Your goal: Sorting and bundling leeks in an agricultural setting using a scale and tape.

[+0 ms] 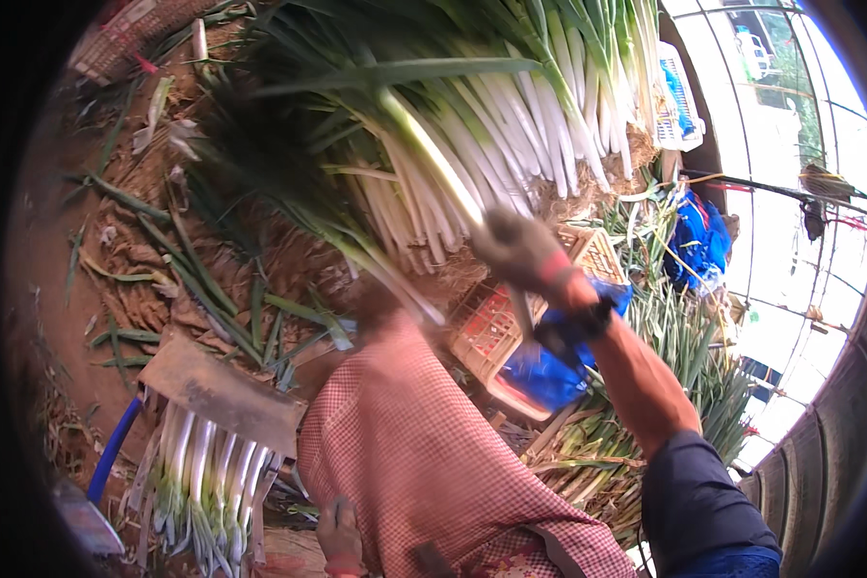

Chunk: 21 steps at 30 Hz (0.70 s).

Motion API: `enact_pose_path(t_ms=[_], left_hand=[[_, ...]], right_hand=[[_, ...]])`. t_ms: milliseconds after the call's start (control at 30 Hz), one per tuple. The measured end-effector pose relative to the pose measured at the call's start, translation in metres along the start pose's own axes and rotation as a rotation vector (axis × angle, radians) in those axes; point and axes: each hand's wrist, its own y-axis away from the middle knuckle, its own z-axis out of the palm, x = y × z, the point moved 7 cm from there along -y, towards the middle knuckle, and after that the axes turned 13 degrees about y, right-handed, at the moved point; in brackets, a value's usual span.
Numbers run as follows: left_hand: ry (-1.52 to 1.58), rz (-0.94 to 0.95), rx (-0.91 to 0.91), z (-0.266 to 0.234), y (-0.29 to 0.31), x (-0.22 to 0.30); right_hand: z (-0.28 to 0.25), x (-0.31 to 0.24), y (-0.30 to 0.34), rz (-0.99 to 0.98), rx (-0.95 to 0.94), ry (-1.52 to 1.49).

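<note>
The right hand (522, 249), gloved and raised, is closed around the white stalk of 1 green onion (432, 154) pulled from the big bundle (511, 106) lying above the dirt floor (58, 289). The left hand (340, 532) sits low by the checked apron (414, 453), too little of it showing to tell its grip. The onion looks light, limp in the leaves and firm at the white shank, so the shank seems the best hold. A plastic crate (486, 328) sits beneath, trimmed onions (207, 472) lower left.

Matt fabric glove (522, 249), glossy smooth leeks (511, 125), checked cloth apron (424, 462), plastic crate (496, 323)
</note>
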Motion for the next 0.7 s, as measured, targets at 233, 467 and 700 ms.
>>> enact_pose_path(t_ms=[233, 467, 700], left_hand=[[1.039, -0.255, -0.525, 0.165, -0.032, 0.271], [1.564, -0.055, -0.78, 0.16, -0.075, 0.294], [1.652, 0.052, -0.926, 0.095, -0.03, 0.285]], right_hand=[[0.052, -0.04, 0.241, 0.075, -0.504, -0.482], [0.045, -0.044, 0.378, 0.129, -0.599, -0.385], [0.077, -0.001, 0.438, -0.051, -0.305, 0.138]])
